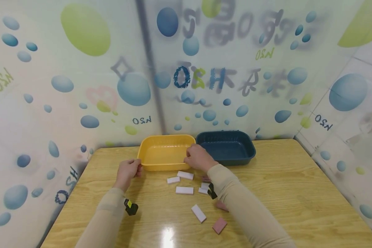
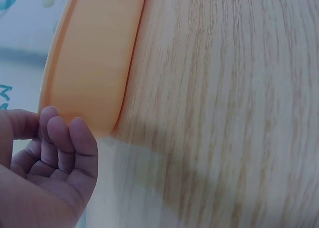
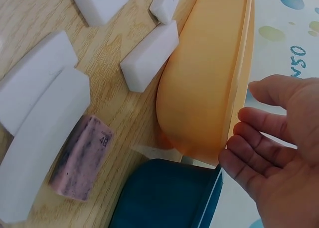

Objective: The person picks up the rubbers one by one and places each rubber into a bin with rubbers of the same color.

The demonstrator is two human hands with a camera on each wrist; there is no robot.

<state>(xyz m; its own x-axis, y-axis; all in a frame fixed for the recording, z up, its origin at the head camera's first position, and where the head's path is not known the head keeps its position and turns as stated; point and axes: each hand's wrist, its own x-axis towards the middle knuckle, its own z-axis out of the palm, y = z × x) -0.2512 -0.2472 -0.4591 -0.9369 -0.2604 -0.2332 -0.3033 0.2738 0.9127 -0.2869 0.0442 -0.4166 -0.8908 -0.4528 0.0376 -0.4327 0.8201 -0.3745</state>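
A yellow plastic basin (image 1: pixel 164 167) stands at the back of the table. My left hand (image 1: pixel 128 172) is at its left front corner, thumb and index fingertip pinching the rim (image 2: pixel 46 88). At the basin's other end is my right hand (image 1: pixel 199 157); its fingers are loosely bent, with fingertips right at the rim (image 3: pixel 233 103) and the thumb apart from them. In front of the basin lie several white blocks (image 1: pixel 184 190), shaped like erasers. A smudged pink eraser (image 3: pixel 82 158) marked 4B lies beside two of them in the right wrist view.
A dark blue basin (image 1: pixel 235 161) stands close to the right of the yellow one. Another pink block (image 1: pixel 219 225) and a white block (image 1: pixel 199 213) lie nearer on the wooden table (image 1: pixel 297 206). A patterned curtain-like wall (image 1: pixel 111 86) rises behind the basins.
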